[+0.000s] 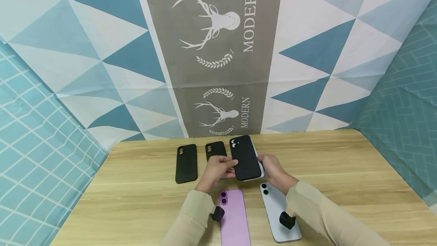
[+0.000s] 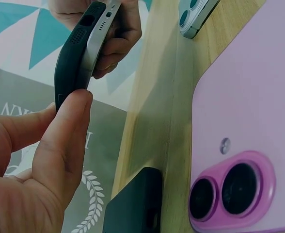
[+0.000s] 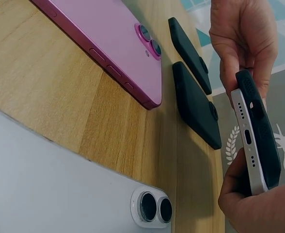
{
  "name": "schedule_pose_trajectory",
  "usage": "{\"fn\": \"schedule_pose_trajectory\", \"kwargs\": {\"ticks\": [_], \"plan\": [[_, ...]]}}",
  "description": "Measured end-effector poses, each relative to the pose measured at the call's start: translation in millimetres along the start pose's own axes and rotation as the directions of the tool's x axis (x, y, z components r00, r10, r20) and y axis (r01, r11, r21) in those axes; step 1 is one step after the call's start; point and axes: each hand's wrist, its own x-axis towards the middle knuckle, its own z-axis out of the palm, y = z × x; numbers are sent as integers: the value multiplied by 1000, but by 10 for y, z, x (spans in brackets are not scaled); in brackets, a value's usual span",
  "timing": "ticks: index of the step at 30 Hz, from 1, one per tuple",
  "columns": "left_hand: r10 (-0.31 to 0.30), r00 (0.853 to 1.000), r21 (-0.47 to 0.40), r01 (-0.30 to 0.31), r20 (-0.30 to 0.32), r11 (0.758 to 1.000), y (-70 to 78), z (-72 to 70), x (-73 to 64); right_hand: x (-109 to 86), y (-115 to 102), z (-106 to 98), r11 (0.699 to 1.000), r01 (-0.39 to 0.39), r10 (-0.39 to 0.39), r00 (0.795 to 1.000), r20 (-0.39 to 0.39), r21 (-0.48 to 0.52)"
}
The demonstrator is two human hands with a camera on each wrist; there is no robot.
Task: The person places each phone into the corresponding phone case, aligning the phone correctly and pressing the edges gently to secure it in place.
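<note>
A black phone case (image 1: 245, 158) lies against the back of a white phone (image 3: 249, 141) above the table. At the bottom end the two sit slightly apart, with the phone's port edge showing beside the case. My left hand (image 1: 218, 166) pinches the case's left side between thumb and fingers. On the opposite side, my right hand (image 1: 273, 170) grips the white phone, its fingers partly hidden behind it in the head view. A pink phone (image 1: 235, 215) lies camera side up below the left hand. Under the right forearm is another white phone (image 1: 274, 204), partly covered by the sleeve.
Two more black phone cases lie at the back of the wooden table (image 1: 136, 185): a left case (image 1: 186, 164) and a second case (image 1: 216, 149) partly behind my left hand. Patterned cloth (image 1: 218, 86) hangs behind the table's far edge.
</note>
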Motion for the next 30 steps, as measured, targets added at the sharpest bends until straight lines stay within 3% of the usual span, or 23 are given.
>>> {"fn": "schedule_pose_trajectory", "kwargs": {"ticks": [21,30], "plan": [[-19,1000,5,19,9,1000,-42,67,11,-15,12,-26,999,4,-4,1000,7,51],[-11,1000,-27,11,20,1000,-74,66,36,-12,-37,-14,992,-21,14,998,59,127]]}}
